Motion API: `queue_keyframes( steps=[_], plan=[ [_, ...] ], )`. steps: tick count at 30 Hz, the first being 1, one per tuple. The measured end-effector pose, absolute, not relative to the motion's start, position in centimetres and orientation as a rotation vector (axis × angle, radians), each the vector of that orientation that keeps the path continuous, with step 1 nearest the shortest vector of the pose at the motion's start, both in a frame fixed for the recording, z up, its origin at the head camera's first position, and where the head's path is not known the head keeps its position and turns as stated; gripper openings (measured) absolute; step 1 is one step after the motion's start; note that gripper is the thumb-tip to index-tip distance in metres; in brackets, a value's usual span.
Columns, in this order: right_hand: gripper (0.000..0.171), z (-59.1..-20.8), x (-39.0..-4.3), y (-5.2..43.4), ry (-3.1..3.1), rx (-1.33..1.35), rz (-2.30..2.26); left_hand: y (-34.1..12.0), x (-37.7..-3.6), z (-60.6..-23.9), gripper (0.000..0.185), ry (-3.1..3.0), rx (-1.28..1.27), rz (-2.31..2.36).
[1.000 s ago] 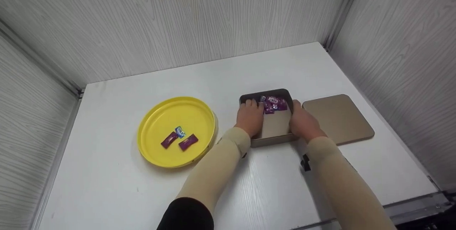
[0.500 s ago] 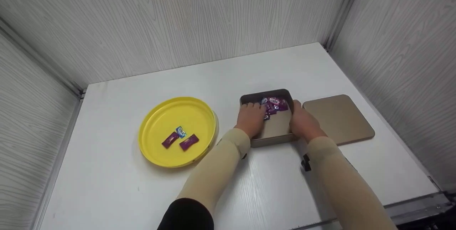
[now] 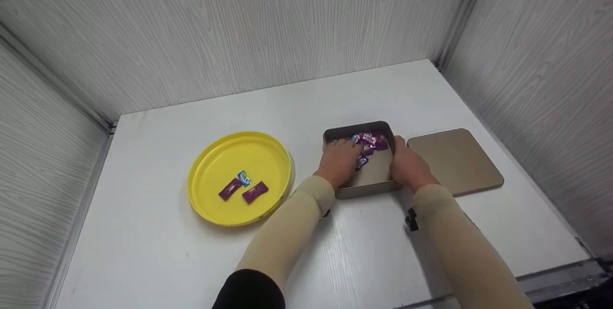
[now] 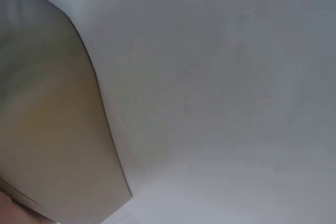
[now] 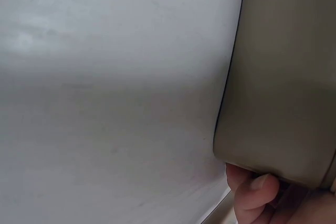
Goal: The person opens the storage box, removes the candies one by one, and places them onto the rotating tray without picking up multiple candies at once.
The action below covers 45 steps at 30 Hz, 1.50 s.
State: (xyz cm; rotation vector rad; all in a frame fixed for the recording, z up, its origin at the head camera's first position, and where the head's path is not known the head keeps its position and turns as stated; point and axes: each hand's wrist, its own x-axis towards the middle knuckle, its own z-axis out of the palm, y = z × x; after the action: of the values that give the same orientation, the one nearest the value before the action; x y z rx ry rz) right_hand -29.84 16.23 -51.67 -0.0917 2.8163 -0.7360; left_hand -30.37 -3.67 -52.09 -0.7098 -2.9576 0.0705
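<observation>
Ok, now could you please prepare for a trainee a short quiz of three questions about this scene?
1. How many small wrapped packets lie on the yellow tray?
2. True or false: the flat tan panel lies to the right of the open box.
3. What does the right hand hold? A) the tray's rim; B) the box's side; C) a packet on the tray.

Key:
1. Three: two purple, one blue.
2. True.
3. B.
</observation>
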Motion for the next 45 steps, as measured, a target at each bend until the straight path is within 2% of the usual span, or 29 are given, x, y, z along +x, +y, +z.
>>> queue_keyframes(
  steps=[9,14,18,27,30,37,45],
  plan=[
    [0.07,-51.6,-30.0,16.4,2.826,-0.12,-0.7,-4.0,-29.0,-50.2,0.015,-2.797,-0.793,-0.031],
    [0.072,-51.6,-30.3,16.6,2.822,-0.119,-0.695,-4.8,-28.2,-48.9,0.018,-2.781,-0.749,-0.096],
    [0.073,-51.6,-30.5,16.7,2.818,-0.124,-0.695,-6.0,-27.6,-47.9,0.023,-2.846,-0.681,-0.144],
    [0.064,-51.4,-30.9,17.0,2.834,-0.162,-0.657,-10.6,-26.1,-46.4,0.012,-3.02,-0.42,-0.416],
    [0.067,-51.3,-30.9,17.3,2.835,-0.16,-0.66,-12.5,-25.6,-46.1,0.008,-3.053,-0.297,-0.522],
    [0.062,-51.4,-31.2,18.1,2.815,-0.138,-0.661,-16.6,-25.3,-46.3,0.004,-3.076,-0.141,-0.596],
    [0.063,-51.3,-31.1,18.0,2.812,-0.144,-0.686,-20.5,-25.0,-47.2,0.011,-3.139,-0.003,-0.701]
  ],
)
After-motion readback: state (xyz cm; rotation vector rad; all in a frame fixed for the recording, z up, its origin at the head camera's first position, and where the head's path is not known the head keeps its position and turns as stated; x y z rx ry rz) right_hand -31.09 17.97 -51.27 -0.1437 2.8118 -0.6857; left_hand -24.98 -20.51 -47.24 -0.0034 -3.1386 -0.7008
